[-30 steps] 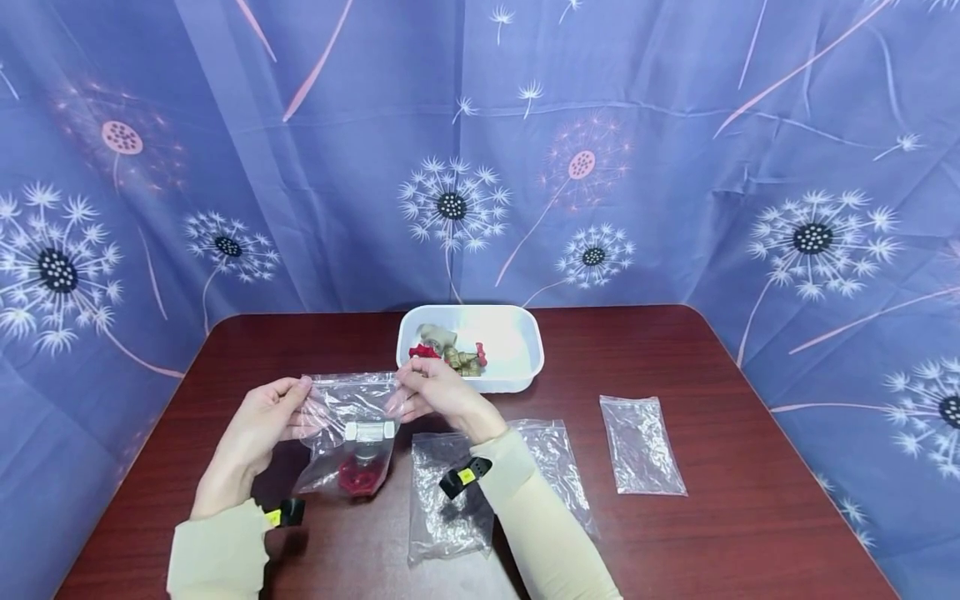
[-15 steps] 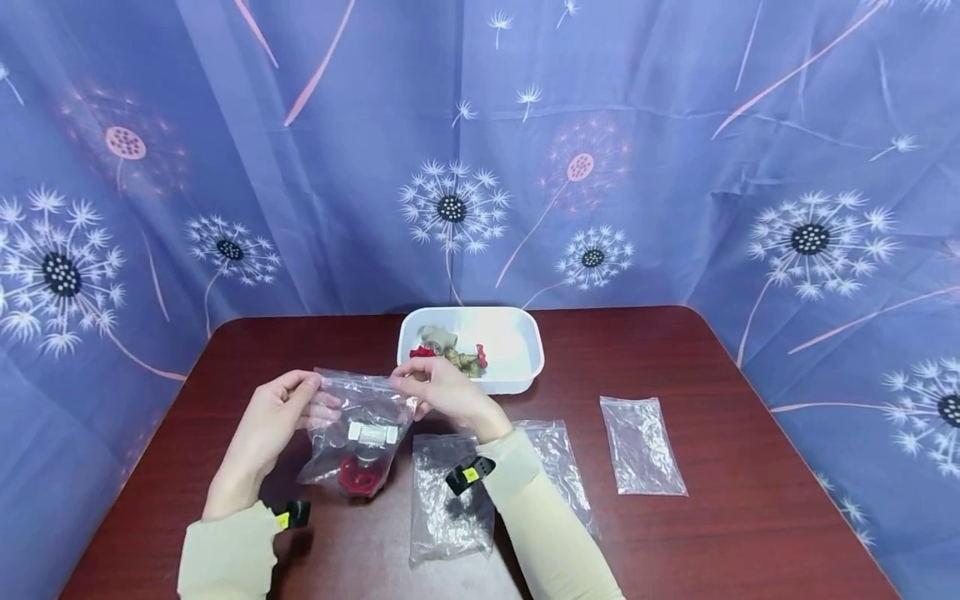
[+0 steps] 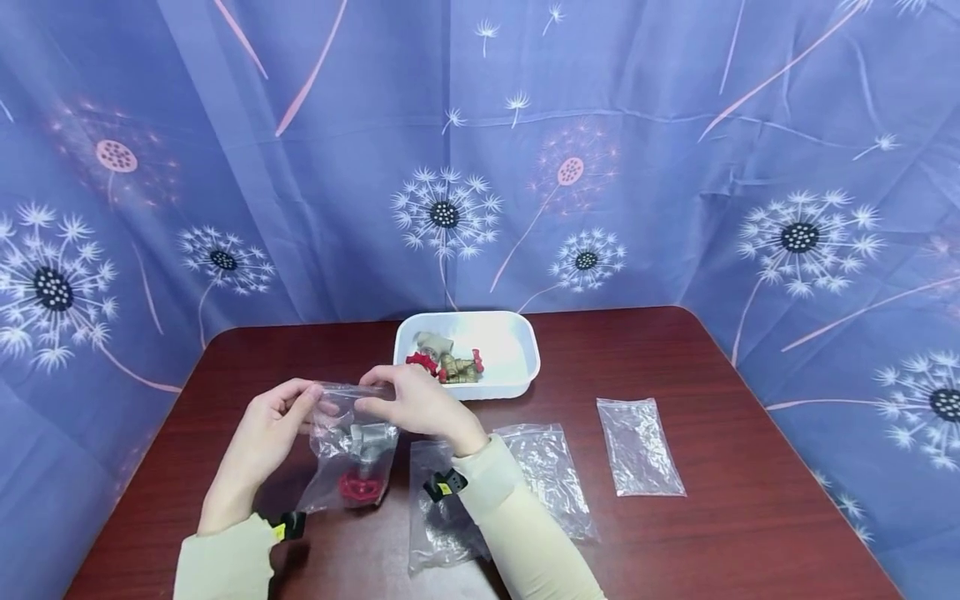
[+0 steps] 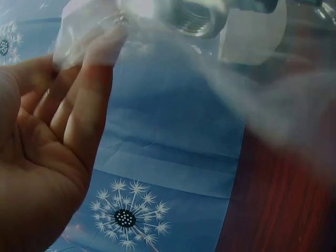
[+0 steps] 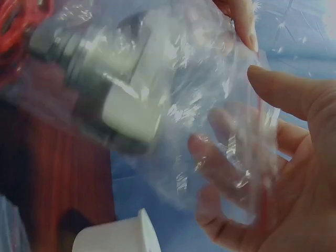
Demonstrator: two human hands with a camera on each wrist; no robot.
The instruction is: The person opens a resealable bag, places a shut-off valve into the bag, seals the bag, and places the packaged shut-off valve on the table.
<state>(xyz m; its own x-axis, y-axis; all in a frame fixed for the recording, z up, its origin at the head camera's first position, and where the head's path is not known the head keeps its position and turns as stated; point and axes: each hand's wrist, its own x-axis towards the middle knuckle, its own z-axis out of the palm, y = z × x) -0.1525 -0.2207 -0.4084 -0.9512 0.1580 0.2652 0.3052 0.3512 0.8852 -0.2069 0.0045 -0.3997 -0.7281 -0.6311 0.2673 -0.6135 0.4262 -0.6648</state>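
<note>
A clear zip bag (image 3: 321,483) hangs between both hands above the left part of the table. Inside it is a silvery metal valve (image 3: 372,439) with a red handwheel (image 3: 360,487) at the bottom; its threaded opening (image 4: 195,21) shows in the left wrist view. My left hand (image 3: 272,429) pinches the bag's upper left corner between thumb and fingers. At the upper right, my right hand (image 3: 420,402) holds the zip edge, thumb on the near side and fingers (image 5: 220,163) seen through the plastic. The bag partly covers those fingertips.
Behind the right hand stands a white plastic tub (image 3: 525,354) with brass fittings (image 3: 459,369) and red-handled parts in its left half. Flat clear bags lie on the table: one (image 3: 442,521) under the right forearm, one (image 3: 551,475) beside it, another (image 3: 641,447) farther right.
My right hand has moved left along the bag's top edge, bringing the hands closer together. The valve in the bag has turned and tilted. The head view has shifted slightly.
</note>
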